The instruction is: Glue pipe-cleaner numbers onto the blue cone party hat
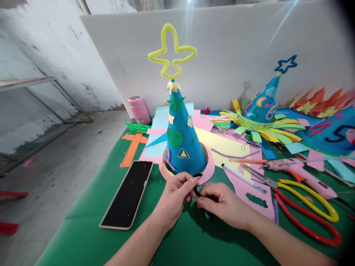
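Note:
Both of my hands pinch a short black pipe cleaner (197, 191) over the front of the table. My left hand (179, 190) grips its upper end, and my right hand (219, 203) holds it lower down, where part is hidden by the fingers. Just beyond them stands a blue paper cone hat (187, 138) with a pink brim (210, 170). Stuck on the cone are a green star, a green heart, a small triangle and other cut-outs. A yellow pipe-cleaner star shape (191, 50) rises from its tip.
A phone (126, 195) lies left of my hands on the green table (91, 225). To the right are scissors (280, 188), a pink glue gun (302, 173) and a white pen (244, 178). Coloured paper (222, 146), a second blue hat (263, 103) and a pink bottle (139, 111) stand behind.

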The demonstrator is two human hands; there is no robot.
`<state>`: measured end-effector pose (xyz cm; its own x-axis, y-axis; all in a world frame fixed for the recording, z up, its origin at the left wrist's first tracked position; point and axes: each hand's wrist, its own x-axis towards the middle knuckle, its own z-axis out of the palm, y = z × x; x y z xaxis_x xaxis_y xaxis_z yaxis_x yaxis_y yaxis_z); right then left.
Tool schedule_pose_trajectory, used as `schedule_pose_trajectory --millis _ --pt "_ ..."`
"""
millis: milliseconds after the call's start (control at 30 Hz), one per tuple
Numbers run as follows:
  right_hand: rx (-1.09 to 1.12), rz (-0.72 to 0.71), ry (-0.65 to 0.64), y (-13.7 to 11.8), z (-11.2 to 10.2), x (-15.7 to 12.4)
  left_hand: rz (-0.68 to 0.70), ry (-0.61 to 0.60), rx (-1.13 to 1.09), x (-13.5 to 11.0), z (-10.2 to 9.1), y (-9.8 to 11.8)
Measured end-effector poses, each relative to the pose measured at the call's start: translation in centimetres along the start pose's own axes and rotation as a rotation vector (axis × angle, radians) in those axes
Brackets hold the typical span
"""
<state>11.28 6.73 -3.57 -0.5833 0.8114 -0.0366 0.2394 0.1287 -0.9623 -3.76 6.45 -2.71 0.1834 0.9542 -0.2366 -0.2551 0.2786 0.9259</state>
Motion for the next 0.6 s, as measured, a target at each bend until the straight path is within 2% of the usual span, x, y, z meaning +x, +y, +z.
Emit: schedule_pose_trajectory --millis 200,367,500,600 --pt "0.100 -0.049 0.048 0.25 -0.08 0.04 -0.030 -0.115 -0.249 -0.06 -0.07 0.05" --pt "0.188 -0.089 -0.002 0.27 -0.29 0.02 -0.050 -0.189 -0.324 -0.22 -0.28 0.05" --pt "0.276 -0.120 -0.060 0.17 -0.24 -0.05 -0.053 -0.301 -0.368 -0.42 -0.44 0.06" --pt "0.278 -0.116 -0.040 0.15 -0.20 -0.04 -0.036 -0.322 -0.396 -0.42 -0.40 0.06"
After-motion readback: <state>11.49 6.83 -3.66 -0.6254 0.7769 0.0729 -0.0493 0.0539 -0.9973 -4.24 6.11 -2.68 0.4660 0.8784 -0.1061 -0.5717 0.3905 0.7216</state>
